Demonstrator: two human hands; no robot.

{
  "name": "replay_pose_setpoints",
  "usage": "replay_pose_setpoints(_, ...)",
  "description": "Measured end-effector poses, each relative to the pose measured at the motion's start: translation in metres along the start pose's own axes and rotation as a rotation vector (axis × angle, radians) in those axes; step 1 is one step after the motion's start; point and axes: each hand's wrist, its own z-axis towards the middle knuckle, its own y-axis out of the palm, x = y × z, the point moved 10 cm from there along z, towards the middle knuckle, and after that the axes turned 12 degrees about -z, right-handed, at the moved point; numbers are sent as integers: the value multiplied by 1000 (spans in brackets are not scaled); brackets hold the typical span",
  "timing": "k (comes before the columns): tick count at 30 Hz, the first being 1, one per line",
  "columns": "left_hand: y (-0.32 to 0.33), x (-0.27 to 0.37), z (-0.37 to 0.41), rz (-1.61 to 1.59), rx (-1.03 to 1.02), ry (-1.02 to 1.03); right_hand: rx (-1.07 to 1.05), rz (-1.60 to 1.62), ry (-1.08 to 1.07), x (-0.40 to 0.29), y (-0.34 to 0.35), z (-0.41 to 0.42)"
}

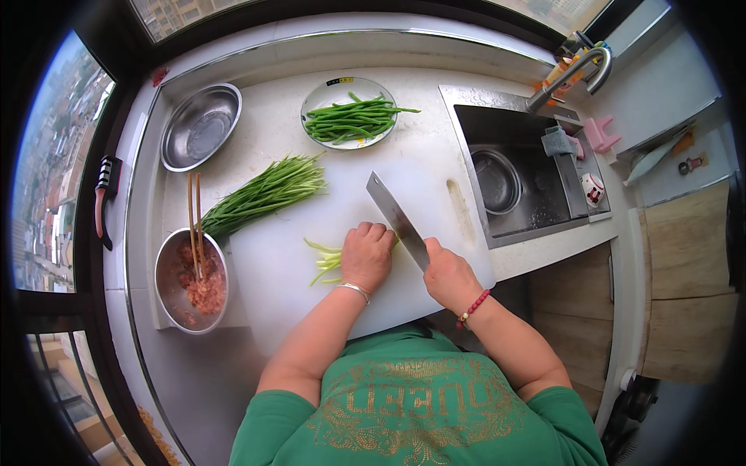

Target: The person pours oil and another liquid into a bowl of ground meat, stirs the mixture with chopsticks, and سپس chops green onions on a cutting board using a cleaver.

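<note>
On a white plastic cutting board (291, 309), my left hand (366, 256) presses down over a small bunch of pale green stalks, probably scallions (327, 262). Their ends stick out to the left of the hand, and a bit of green shows at its right side. My right hand (450, 274) grips a Chinese cleaver (397, 218) by its handle, which the fingers hide. The blade stands beside the left hand's knuckles, its far end pointing up and left. A large bundle of green garlic chives (268, 195) lies across the board's far left corner.
A steel bowl (218, 306) with minced meat (204, 291) and chopsticks (195, 221) stands left. Behind are a steel basin (201, 125) and a plate (312, 96) of green beans (349, 119). At right, a sink (524, 227) holds a metal bowl (495, 180) beneath a faucet (559, 81).
</note>
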Motion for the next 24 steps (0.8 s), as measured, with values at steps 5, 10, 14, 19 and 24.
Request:
replay_pose_setpoints(5,-6,2,1,3,34,-3,-49,-8,-15,-4,-15,-18)
replay_pose_setpoints(10,-3,-2,-1,-12,23,-12,-137,-110,-48,-14,-11,-19)
replay_pose_setpoints(14,-2,-1,0,-27,24,-10,0,-48,-48,-17,-3,-1)
replay_pose_setpoints(19,-4,-1,0,-15,39,-3,43,25,-26,-10,-13,-10)
replay_pose_setpoints(24,-1,-5,-2,-18,18,-25,-153,-81,-15,-16,-15,-20)
